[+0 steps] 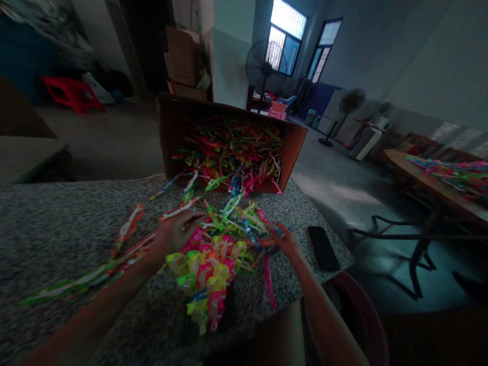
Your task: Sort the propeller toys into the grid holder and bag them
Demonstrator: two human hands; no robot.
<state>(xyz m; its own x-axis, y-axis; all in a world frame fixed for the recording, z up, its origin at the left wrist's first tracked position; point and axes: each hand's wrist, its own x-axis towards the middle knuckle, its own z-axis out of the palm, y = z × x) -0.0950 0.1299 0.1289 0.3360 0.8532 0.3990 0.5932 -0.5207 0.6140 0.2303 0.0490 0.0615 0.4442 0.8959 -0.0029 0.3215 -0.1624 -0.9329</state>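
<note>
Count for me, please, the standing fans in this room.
2: one fan stands near the window behind the cardboard box, the other further right by the wall. A dark round shape beyond it may be a third.

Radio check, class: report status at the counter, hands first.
Left hand on neon plastic strips. Right hand at the same pile's edge. Black phone lying right of it.
</note>
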